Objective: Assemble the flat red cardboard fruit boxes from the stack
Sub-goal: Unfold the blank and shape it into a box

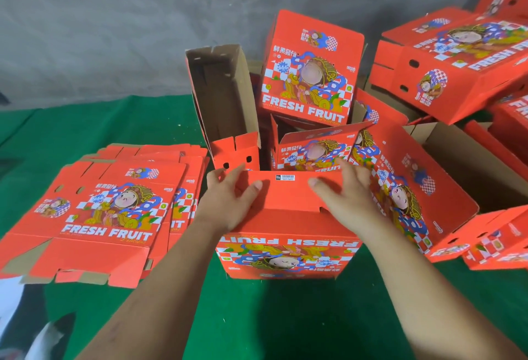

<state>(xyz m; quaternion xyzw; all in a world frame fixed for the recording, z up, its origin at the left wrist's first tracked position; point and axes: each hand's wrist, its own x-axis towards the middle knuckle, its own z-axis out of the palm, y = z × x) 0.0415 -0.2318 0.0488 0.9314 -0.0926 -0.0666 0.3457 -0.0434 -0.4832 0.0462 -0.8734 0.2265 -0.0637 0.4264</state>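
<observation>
A red fruit box [288,225] stands upside down in front of me on the green cloth, its "FRESH FRUIT" print inverted on the near side. Its folded bottom flaps face up. My left hand [228,199] lies flat on the left part of those flaps, fingers spread. Flat on the right part rests my right hand [345,191], its thumb pointing inward. Neither hand grips anything. To the left, a stack of flat red boxes [114,211] lies printed side up.
Beyond my hands lie several assembled boxes: one open with its brown inside showing [220,93], one standing upright [311,70], others piled at the right [445,62]. Green cloth [257,316] covers the floor. A grey wall [114,16] rises behind.
</observation>
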